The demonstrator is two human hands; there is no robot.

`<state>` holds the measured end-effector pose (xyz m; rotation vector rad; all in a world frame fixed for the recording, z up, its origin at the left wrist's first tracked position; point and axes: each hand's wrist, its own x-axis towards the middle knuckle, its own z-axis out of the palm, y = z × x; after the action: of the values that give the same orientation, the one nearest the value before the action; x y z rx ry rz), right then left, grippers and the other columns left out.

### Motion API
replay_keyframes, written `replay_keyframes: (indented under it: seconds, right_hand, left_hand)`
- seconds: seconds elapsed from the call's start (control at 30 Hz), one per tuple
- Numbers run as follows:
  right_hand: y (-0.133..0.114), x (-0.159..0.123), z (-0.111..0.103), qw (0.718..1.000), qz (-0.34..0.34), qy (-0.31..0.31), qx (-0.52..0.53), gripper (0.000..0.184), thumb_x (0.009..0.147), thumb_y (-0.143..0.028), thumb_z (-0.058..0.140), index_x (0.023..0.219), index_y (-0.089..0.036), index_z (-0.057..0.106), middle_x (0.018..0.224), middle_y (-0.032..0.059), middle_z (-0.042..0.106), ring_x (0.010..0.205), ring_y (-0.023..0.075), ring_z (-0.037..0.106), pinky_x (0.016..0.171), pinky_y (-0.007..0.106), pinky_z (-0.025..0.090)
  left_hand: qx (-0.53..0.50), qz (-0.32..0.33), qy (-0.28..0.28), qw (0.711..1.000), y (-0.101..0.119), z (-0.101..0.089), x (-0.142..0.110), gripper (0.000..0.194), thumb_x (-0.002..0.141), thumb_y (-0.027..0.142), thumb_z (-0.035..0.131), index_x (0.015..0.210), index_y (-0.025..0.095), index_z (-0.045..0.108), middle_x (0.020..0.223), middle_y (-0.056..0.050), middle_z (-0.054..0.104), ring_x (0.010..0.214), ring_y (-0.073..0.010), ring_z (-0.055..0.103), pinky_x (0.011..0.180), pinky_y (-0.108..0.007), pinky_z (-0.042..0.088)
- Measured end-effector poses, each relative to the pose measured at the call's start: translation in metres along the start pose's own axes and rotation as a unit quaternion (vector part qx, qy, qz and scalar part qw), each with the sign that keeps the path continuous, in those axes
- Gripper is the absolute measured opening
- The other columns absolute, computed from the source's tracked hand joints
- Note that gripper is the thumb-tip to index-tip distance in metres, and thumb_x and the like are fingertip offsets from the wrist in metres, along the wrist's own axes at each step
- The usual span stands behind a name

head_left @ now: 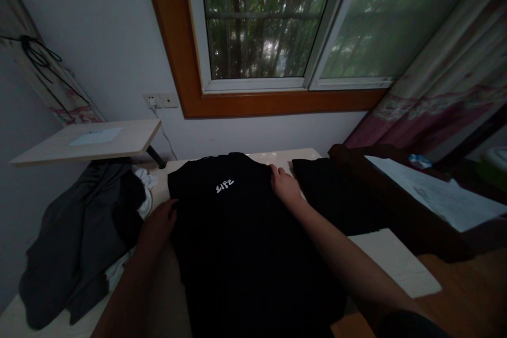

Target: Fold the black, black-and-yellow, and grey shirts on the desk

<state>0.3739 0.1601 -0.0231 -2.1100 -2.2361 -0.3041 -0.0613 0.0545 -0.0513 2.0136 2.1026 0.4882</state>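
Black T-shirt [237, 243] flat on table [287, 157], apparently being straightened; left hand [158, 223] at left edge, right hand [287, 188] far right, both half-curled, grips unclear; calls for even tension.

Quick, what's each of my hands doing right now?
Left hand: fingers at the left edge of the black shirt with white lettering; grip unclear.
Right hand: fingers on its upper right edge; grip unclear.

We have a dark sleeve [407, 322] on our right arm [348, 256], and it is short. Our left hand [159, 223] and right hand [287, 188] are bare, and so are both our forearms.
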Motion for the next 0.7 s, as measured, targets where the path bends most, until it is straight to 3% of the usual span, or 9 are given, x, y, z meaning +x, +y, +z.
replay_keyframes:
  seconds: [0.17,0.37,0.57,0.7]
  right_hand:
    - [0.006,-0.016,0.002,1.000,0.008,-0.012,-0.001,0.048,0.107,-0.027,0.025,0.154,-0.021,0.030,0.120,0.0166,0.064,0.092,0.0252,0.071,0.075,0.032,0.053]
    - [0.012,-0.010,0.002,0.999,-0.037,-0.025,0.018,0.047,0.106,-0.025,0.027,0.153,-0.023,0.032,0.123,0.0153,0.064,0.092,0.0248,0.072,0.075,0.031,0.053]
    - [0.010,0.014,-0.003,0.996,-0.075,-0.048,0.017,0.051,0.104,-0.021,0.032,0.155,-0.026,0.029,0.124,0.0155,0.063,0.095,0.0254,0.071,0.079,0.033,0.053]
    - [0.008,0.033,-0.007,0.993,-0.096,-0.064,0.006,0.054,0.103,-0.018,0.033,0.156,-0.028,0.027,0.128,0.0157,0.061,0.100,0.0261,0.070,0.083,0.035,0.052]
  left_hand:
    - [0.004,0.006,0.027,1.000,0.002,0.000,-0.013,0.046,0.097,0.028,0.037,0.140,0.019,0.052,0.137,-0.011,0.063,0.125,-0.0229,0.062,0.109,-0.038,0.046]
    - [0.007,0.015,0.032,0.999,0.003,0.000,-0.038,0.046,0.098,0.028,0.034,0.140,0.017,0.050,0.144,-0.012,0.058,0.131,-0.0230,0.057,0.112,-0.038,0.044]
    - [0.032,-0.004,-0.027,0.999,0.019,-0.004,-0.059,0.044,0.099,0.026,0.033,0.136,0.022,0.056,0.135,-0.011,0.063,0.120,-0.0234,0.064,0.103,-0.037,0.048]
    - [0.003,0.004,-0.111,0.994,0.028,-0.016,-0.062,0.042,0.093,0.020,0.042,0.131,0.023,0.058,0.126,-0.009,0.069,0.113,-0.0224,0.066,0.099,-0.035,0.048]
